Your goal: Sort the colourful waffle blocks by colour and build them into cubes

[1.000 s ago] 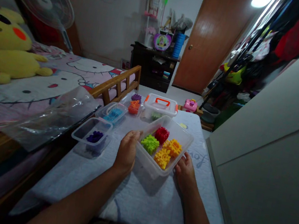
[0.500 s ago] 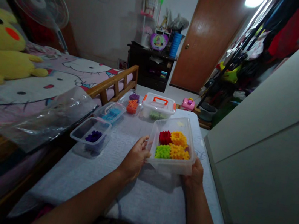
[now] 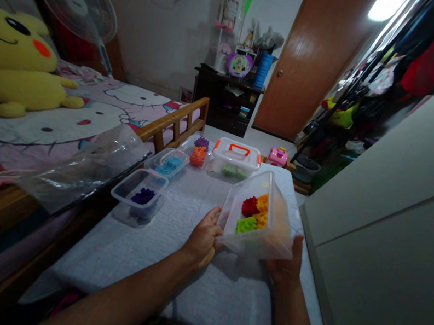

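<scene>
Left hand (image 3: 203, 240) grasping translucent plastic tub (image 3: 280, 226) at its left side, fingers on the wall; right hand (image 3: 287, 266) at lower right corner, thumb up beside the wall, fingers partly hidden under the tub, can't tell if closed on it. Tub held tilted over the right part of the table (image 3: 183, 201), right side raised, opening leaning left. Inside, notched blocks bunched together: red block (image 3: 250, 207) at upper left, green block (image 3: 246, 225) nearest the front, yellow blocks (image 3: 262, 212) on the right, touching or nearly so. Table covered with pale blue cloth. Left of the hands, well apart, open clear tub (image 3: 121, 191) with dark purple blocks (image 3: 143, 196); just behind it, another clear tub (image 3: 152, 165) with blue pieces (image 3: 170, 164). Farther back, purple block (image 3: 202, 142) and orange block (image 3: 198, 155) in a clear container, just beside lidded box (image 3: 222, 151) with orange handle (image 3: 239, 148), green contents seen through its wall. Bed at left behind wooden rail (image 3: 171, 121), yellow plush toy (image 3: 25, 89) on it, clear plastic bag (image 3: 90, 174) lying by the table's left edge
</scene>
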### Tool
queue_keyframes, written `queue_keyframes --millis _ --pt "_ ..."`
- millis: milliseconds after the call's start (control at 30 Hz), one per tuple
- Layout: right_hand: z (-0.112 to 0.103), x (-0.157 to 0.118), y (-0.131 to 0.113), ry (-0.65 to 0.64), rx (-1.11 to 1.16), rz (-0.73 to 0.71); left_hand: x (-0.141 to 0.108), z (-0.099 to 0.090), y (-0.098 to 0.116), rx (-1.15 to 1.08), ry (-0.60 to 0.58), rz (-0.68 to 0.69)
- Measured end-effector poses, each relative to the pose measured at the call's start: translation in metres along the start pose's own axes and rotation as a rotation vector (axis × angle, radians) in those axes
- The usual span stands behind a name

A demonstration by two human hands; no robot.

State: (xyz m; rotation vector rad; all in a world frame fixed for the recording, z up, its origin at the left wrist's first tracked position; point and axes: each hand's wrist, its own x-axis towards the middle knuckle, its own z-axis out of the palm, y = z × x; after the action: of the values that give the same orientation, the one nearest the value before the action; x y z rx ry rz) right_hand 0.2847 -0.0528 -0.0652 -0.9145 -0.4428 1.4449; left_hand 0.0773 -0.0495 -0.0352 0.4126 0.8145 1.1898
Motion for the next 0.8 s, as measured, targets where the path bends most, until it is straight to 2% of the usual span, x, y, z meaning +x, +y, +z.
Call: queue_keyframes --millis 267,633,800 --pt "0.006 -0.007 -0.009 -0.04 -0.111 0.031 0.003 -0.003 -0.008 -0.016 0.05 -0.027" --pt "0.021 -0.019 -0.009 -0.069 -0.042 0.074 0.004 -0.009 -0.01 -0.022 0.059 -0.017" --pt "0.031 -0.02 -0.017 -0.087 -0.098 0.042 0.02 -0.024 -0.011 0.148 0.059 0.12"
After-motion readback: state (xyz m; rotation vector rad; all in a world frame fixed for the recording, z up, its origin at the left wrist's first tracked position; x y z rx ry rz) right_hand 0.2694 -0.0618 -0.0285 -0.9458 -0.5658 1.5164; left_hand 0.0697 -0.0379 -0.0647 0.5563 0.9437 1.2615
